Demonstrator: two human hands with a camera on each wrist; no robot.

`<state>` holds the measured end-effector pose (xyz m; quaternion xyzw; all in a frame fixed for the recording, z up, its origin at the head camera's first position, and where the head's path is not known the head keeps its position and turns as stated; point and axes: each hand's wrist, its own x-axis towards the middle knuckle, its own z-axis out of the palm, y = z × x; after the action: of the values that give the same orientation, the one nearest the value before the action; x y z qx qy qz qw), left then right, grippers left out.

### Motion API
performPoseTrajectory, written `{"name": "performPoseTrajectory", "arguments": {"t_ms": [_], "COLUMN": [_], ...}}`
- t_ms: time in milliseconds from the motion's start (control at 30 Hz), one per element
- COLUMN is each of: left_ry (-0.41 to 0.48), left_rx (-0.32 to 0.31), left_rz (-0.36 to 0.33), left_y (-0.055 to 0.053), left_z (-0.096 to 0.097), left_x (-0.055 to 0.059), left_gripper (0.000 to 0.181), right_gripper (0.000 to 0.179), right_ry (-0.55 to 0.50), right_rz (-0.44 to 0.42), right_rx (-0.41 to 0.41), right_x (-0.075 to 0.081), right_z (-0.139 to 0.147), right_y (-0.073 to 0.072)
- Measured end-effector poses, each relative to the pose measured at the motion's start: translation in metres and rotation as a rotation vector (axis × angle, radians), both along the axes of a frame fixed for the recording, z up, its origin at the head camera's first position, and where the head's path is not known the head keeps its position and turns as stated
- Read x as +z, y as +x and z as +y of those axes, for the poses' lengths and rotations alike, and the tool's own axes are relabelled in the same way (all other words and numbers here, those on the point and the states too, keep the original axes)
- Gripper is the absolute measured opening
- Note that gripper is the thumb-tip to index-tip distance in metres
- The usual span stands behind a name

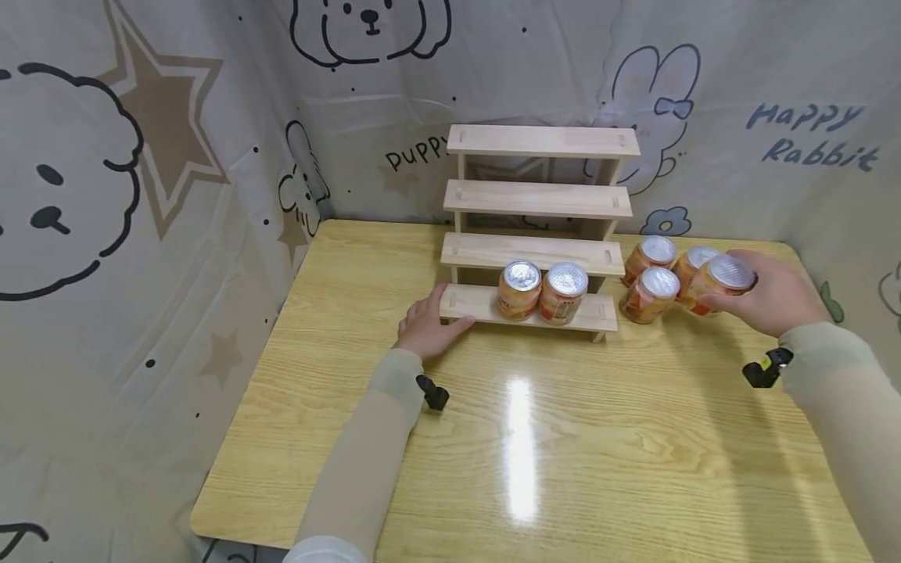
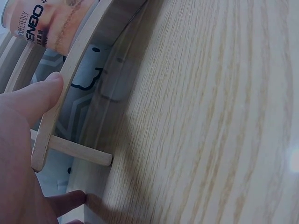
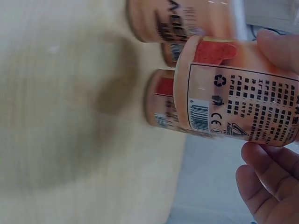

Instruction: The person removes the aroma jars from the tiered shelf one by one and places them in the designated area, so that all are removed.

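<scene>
My right hand grips an orange can with a silver lid, thumb on one side and fingers on the other. The can's printed label and barcode face the right wrist view, and it is raised beside other cans. A can stands just left of it, another farther back, and a third is partly hidden behind it. My left hand holds the left end of a four-tier wooden stand, its thumb along the lowest shelf's front edge. Two cans stand side by side on that shelf.
The stand's upper shelves rise in steps toward the back. Underneath is a light wood table with a bright reflection at its middle. A printed cloth with cartoon animals hangs behind and at the sides.
</scene>
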<state>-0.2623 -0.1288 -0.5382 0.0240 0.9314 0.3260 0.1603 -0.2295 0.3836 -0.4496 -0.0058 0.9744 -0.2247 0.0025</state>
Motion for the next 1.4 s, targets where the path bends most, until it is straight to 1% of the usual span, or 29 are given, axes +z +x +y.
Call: {"name": "performPoseTrajectory", "arguments": {"t_ms": [200,333,500,733,800,900,1033,1133,1267,1400], "left_ry": [0.021,0.019,0.012,-0.011,-0.015,0.001,0.011,0.003,-0.001,-0.012], "left_rx": [-0.001,-0.006,-0.003,0.004,0.003,0.002,-0.001,-0.004,-0.002,-0.003], "left_rz": [0.012,0.013,0.01,0.009,0.013,0.018,0.022,0.018,0.025,0.027], "left_y": [0.005,0.006,0.004,-0.004,-0.004,-0.002,0.002,0.003,0.004,0.003], "left_z": [-0.001,-0.001,-0.001,-0.001,-0.001,0.0,0.0,0.0,0.0,0.0], "left_x": [0.008,0.009,0.005,-0.008,-0.009,-0.006,0.001,0.003,0.004,0.002], "left_gripper": [0.097,0.097,0.097,0.099,0.099,0.099,0.098,0.097,0.097,0.097], "right_gripper": [0.094,0.092,0.093,0.096,0.096,0.098,0.101,0.102,0.096,0.091], "right_ry": [-0.017,-0.025,-0.032,-0.018,-0.022,-0.028,-0.017,0.008,0.026,0.023], "right_rz": [-0.068,-0.085,-0.094,-0.096,-0.097,-0.109,-0.131,-0.14,-0.114,-0.069], "right_rx": [0.029,0.026,0.025,0.034,0.039,0.05,0.058,0.044,0.021,0.022], "right_x": [-0.023,-0.034,-0.041,-0.048,-0.049,-0.05,-0.046,-0.04,-0.025,-0.009], "right_z": [-0.003,-0.003,-0.002,-0.001,-0.001,-0.001,-0.002,-0.004,-0.008,-0.016], "right_y": [-0.001,0.0,0.0,0.001,0.0,-0.001,-0.001,0.001,0.004,0.001]}}
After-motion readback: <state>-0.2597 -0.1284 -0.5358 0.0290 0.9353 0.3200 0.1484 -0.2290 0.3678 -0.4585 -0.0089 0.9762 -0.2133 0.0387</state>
